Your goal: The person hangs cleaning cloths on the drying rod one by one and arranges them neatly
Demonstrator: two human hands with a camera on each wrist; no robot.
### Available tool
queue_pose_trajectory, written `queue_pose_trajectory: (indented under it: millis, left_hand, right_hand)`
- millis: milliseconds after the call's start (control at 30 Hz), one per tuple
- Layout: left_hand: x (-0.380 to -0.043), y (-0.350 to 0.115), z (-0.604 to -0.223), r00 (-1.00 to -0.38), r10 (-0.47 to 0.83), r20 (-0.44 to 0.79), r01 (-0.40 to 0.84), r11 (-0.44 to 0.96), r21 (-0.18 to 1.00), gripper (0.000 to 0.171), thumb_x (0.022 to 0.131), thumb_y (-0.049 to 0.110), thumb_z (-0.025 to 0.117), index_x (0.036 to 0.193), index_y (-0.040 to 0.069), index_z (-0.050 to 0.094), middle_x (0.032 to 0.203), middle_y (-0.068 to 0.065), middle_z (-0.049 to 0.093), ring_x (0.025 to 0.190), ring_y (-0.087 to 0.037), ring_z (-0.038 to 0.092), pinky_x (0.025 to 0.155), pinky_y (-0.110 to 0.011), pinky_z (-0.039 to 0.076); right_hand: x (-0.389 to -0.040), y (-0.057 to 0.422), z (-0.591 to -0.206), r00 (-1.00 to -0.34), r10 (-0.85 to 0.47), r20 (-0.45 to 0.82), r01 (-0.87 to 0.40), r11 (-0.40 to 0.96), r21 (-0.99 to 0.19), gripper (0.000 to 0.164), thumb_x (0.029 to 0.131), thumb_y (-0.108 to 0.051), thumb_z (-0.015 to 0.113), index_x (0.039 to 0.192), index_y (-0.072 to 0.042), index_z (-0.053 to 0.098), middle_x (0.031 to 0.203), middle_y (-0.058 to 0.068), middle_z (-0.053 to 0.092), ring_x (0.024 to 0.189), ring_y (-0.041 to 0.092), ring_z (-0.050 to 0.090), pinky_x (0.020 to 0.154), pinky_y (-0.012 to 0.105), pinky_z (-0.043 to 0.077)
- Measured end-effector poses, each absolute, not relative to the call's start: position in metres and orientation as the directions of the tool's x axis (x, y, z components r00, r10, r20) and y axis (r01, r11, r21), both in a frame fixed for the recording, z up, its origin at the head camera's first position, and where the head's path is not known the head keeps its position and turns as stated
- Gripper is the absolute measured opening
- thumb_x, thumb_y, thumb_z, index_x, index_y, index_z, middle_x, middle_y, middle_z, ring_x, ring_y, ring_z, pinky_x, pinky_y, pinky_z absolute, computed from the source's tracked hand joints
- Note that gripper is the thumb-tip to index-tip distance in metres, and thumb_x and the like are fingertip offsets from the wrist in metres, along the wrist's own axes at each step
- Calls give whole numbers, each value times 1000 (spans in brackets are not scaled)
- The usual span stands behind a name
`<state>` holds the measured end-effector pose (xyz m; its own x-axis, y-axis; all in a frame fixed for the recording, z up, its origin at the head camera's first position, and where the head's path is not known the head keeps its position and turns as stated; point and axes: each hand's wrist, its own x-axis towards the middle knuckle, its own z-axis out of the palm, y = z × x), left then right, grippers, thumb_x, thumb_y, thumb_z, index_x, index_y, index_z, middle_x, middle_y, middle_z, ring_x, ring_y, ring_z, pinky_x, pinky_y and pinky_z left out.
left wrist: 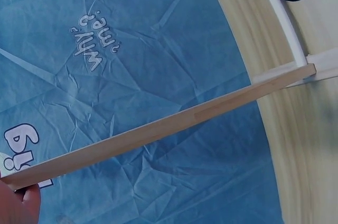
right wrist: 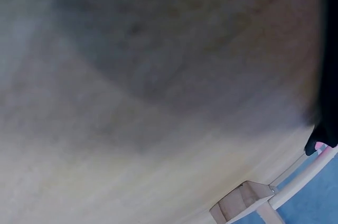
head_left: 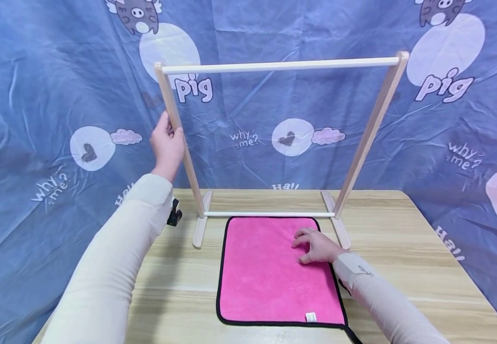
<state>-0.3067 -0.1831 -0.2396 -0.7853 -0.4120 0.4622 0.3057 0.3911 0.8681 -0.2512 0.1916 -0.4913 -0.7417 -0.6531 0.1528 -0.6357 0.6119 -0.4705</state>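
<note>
A wooden rack (head_left: 387, 93) with two slanting uprights and a white top bar (head_left: 282, 66) stands on the table. My left hand (head_left: 168, 145) grips its left upright partway up. In the left wrist view, part of that hand (left wrist: 21, 203) shows at the lower left, at the end of the upright (left wrist: 158, 127). A pink cloth (head_left: 265, 272) with black edging and a small white tag lies flat in front of the lower bar. Over its right part is my right hand (head_left: 317, 246), fingers bent and thumb apart, fingertips right at the cloth.
The wood-grain table (head_left: 390, 248) spreads under the rack and cloth. A blue printed curtain (head_left: 248, 110) hangs behind and along both sides. From the cloth's lower right corner runs a black strap (head_left: 352, 335). The rack's feet (head_left: 336, 222) reach forward beside the cloth.
</note>
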Motion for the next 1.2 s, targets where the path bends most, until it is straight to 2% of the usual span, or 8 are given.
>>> queue_pose_trajectory:
  millis: [200,400,600,767,933,1200]
  left_hand:
    - [-305,-182,-240,-785,-415,460,301,394,869,44,88,-5,48,128,12,53,126,-8,58,116,-13,54,95,-21,44]
    - [-305,-182,-239,-782,-411,468,308,398,864,39,88,-5,47,124,9,55,123,-10,60,113,-15,55,95,-24,44]
    - [-304,-182,-240,-775,-394,494,320,429,844,37,87,-6,47,122,5,55,120,-10,61,110,-14,57,92,-23,46]
    - [-304,-182,-242,-775,-384,502,323,442,837,38,88,-5,47,123,7,54,121,-10,61,110,-13,57,92,-23,46]
    - [-305,-183,-243,-777,-367,511,339,440,831,38,88,-6,46,123,6,54,119,-11,61,106,-14,57,90,-24,48]
    - [-305,-185,-244,-773,-348,530,354,456,816,35,88,-5,45,120,6,54,117,-12,62,105,-15,57,90,-27,48]
  right_hand:
    - [-251,190,-492,-734,-657,175,-652,607,-454,29,61,-23,78,88,-16,73,104,4,59,101,26,54,90,40,44]
    - [-251,188,-490,-722,-660,207,-671,597,-439,23,62,-19,76,84,-14,74,99,3,61,93,21,56,85,36,47]
    - [-250,187,-490,-698,-670,252,-698,557,-450,16,64,-13,75,80,-11,73,91,3,62,84,16,57,76,29,50]
    - [-250,186,-493,-684,-671,286,-707,513,-487,9,65,-8,74,73,-10,71,83,0,62,77,10,56,69,23,49]
    - [-252,184,-496,-659,-674,335,-732,470,-494,10,62,-3,74,67,-10,69,75,-1,62,72,7,55,63,21,48]
    - [-253,183,-497,-699,-641,317,-687,478,-547,12,62,0,75,66,-10,70,72,-3,62,71,8,55,64,22,48]
